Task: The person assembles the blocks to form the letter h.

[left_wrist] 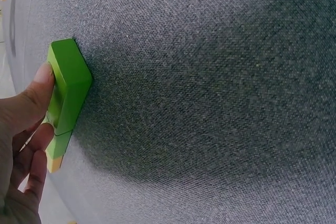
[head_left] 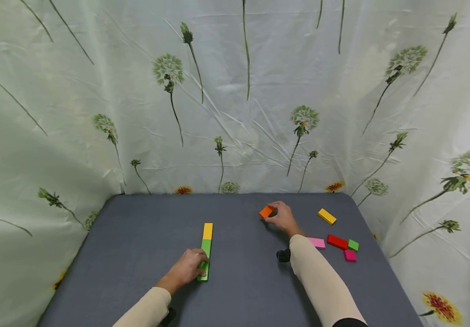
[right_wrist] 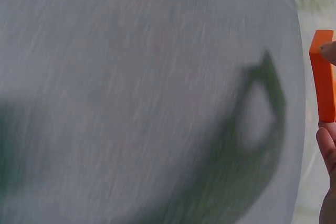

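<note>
Plainly, the head view has the left hand (head_left: 187, 267) gripping the near green block (head_left: 206, 269), which lines up with a second green block (head_left: 206, 246) and a yellow block (head_left: 207, 230); the right hand (head_left: 282, 220) pinches an orange block (head_left: 266, 211). Left wrist: thumb and fingertips touch the near green block. Right wrist: thumb and fingers hold the orange block.

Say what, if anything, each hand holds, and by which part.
Right hand: the orange block, pinched near opposite ends. Left hand: touches the nearest green block in the row; whether it grips cannot be told.
</note>
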Available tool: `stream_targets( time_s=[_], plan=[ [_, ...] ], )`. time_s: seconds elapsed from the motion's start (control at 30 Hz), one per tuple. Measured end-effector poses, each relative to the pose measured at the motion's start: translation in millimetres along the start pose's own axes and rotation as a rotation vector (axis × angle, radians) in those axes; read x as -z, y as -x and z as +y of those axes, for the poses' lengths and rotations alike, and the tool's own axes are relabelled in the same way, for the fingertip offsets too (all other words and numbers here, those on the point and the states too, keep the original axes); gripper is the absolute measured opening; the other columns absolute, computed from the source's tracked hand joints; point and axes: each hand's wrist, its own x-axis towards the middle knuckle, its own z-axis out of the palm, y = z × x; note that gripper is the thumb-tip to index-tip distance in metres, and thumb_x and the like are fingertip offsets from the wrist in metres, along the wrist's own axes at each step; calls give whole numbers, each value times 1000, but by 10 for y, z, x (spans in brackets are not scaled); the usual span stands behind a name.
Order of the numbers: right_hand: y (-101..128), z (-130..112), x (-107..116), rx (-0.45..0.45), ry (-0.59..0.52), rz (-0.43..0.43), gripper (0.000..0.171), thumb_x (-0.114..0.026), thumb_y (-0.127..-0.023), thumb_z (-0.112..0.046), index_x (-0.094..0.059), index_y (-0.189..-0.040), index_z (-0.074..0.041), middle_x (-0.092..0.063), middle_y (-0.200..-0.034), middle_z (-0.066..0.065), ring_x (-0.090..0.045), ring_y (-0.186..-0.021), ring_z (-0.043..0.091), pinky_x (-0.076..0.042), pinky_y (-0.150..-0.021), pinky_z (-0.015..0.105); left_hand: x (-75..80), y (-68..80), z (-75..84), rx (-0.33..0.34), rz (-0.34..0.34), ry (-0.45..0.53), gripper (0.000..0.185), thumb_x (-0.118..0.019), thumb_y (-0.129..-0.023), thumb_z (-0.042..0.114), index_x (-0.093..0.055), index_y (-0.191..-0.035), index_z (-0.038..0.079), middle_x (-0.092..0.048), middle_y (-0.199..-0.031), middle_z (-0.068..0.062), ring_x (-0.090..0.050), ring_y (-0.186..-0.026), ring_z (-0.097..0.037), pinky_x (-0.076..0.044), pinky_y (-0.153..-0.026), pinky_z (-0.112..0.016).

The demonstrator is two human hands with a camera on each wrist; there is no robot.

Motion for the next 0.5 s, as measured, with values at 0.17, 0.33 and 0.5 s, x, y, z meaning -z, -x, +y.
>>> stream_targets(
  time_s=[0.17,0.33,0.5],
  plan=[
    [-190,-294,-243,41,27,-52,49,-78,-79,-11,-62,-123,4,-57,-124,16,-53,-114,35,-43,-97,47,-2,4,-16,-9,11,0,29,-89,-63,15,-73,-85,5,-66,-88,-2,-63,-81,-19,-52,-74,-36],
    [-327,-538,-461,90,32,-135,51,-78,-79,-11,-61,-125,3,-58,-127,15,-54,-116,33,-43,-99,47,7,18,-9,0,6,8,29,-88,-63,16,-73,-86,6,-66,-88,-3,-63,-81,-19,-52,-73,-35],
    [-425,-777,-642,142,62,-213,52,-78,-80,-9,-60,-128,1,-57,-130,16,-53,-119,33,-43,-100,47,6,18,-8,-4,13,7,29,-89,-63,16,-73,-85,6,-65,-88,-1,-63,-82,-18,-52,-75,-35]
  ],
)
